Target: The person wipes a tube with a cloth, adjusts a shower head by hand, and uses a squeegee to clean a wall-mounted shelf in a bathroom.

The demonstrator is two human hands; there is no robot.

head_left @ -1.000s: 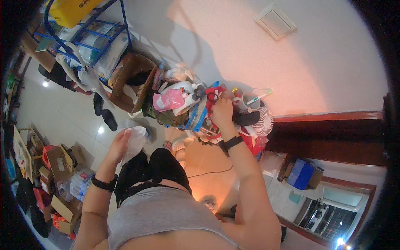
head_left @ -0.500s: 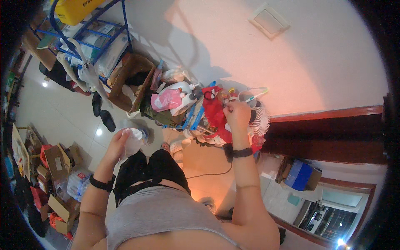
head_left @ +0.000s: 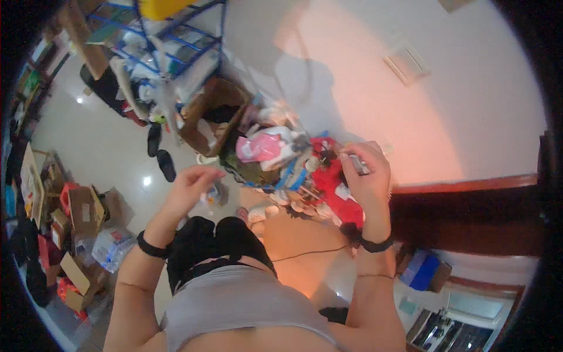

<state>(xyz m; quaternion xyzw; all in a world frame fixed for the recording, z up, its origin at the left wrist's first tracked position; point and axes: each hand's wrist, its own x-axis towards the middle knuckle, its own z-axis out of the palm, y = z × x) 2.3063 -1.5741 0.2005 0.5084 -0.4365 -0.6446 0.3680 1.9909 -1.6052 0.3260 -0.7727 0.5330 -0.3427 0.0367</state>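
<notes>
Clutter crowds the floor in front of me: a cardboard box with a dark thing inside, a pink pouch on green cloth, and red cloth draped just below my right hand. My right thumb and fingers are closed around a small grey thing, held up in front of the wall; I can't tell what it is. My left hand has its fingers bent toward the thumb, and I can't tell whether anything thin is caught between them. Black slippers lie on the floor just beyond it, near a blue rack. A cable runs across the floor between my legs and my right forearm.

Any print on the pink pouch is too smeared for me to make out. My right hand covers part of what lies behind it. The bottles next to the pouch blur together, and a yellow thing on the rack is cut off at the upper edge.
</notes>
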